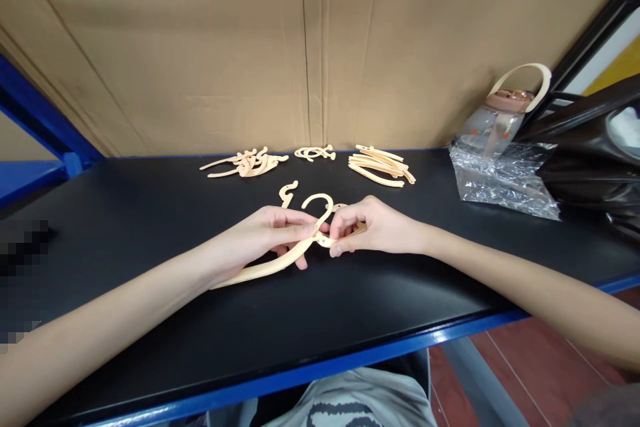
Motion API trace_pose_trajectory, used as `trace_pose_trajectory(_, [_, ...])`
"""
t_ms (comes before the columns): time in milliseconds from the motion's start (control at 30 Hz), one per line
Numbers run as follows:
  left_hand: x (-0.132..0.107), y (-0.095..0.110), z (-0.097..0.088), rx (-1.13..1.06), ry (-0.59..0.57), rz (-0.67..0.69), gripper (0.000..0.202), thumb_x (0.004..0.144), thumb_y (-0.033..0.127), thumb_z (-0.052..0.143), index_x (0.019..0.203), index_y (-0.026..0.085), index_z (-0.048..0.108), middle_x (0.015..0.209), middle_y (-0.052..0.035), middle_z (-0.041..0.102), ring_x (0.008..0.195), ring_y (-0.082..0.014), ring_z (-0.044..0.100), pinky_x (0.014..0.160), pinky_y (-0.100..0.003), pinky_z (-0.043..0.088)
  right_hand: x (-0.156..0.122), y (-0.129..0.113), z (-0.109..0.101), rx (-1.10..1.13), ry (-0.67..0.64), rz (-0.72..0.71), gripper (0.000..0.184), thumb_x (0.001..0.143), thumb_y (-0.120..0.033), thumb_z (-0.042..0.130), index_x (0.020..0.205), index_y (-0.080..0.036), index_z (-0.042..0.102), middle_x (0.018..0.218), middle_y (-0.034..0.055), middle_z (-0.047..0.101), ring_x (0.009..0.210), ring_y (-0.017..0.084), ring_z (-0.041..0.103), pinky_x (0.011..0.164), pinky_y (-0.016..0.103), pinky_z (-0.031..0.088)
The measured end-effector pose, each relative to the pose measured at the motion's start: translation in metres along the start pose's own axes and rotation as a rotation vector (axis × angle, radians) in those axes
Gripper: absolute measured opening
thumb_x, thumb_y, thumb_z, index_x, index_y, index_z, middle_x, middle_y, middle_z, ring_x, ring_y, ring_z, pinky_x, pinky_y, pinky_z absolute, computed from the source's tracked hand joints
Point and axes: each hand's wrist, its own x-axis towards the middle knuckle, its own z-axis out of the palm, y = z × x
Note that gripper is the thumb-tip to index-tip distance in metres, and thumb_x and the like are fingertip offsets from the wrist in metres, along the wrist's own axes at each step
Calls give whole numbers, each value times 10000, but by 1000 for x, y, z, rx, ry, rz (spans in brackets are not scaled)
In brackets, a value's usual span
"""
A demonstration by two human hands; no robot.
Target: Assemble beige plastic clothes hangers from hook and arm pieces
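My left hand (267, 233) is closed around a long curved peach plastic hanger arm (260, 270), which runs down to the left under my wrist. My right hand (373, 225) pinches the other hanger arm (327, 240) where the two pieces meet at the centre. A peach hook (320, 203) rises from that joint between my hands. A loose hook piece (289, 192) lies on the black tabletop (150, 227) just behind my left hand.
Three small heaps of peach parts lie at the back: arms with hooks (247, 163), hooks (315, 153), curved arms (380, 165). A clear plastic bag (495, 177), a water bottle (503, 113) and a black bag (595, 160) are at the right. Cardboard backs the table.
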Motion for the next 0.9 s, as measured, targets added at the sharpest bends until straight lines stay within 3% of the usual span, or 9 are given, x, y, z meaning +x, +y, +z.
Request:
trace_pose_trajectory(533, [0, -5, -8, 31, -51, 25, 233, 879, 368, 618, 1068, 267, 709, 686, 47, 642, 600, -52, 619, 575, -136, 422, 0, 0, 2, 80, 13, -13, 158, 717, -271, 760, 757, -143, 676, 732, -4, 654, 649, 89, 608, 600, 209, 477])
trace_pose_trajectory(800, [-1, 0, 9, 83, -39, 4, 213, 867, 381, 621, 946, 205, 709, 951, 1, 707, 615, -82, 659, 531, -161, 401, -1, -10, -1, 147, 21, -15, 99, 785, -213, 687, 794, -129, 637, 714, 26, 702, 681, 118, 647, 601, 228, 489])
trace_pose_trajectory(900, [0, -2, 11, 28, 7, 16, 206, 860, 375, 630, 931, 203, 717, 883, 12, 699, 610, -79, 654, 568, -162, 444, -1, -11, -4, 121, 41, -29, 120, 776, -229, 702, 806, -129, 644, 742, 27, 705, 687, 113, 645, 613, 228, 491])
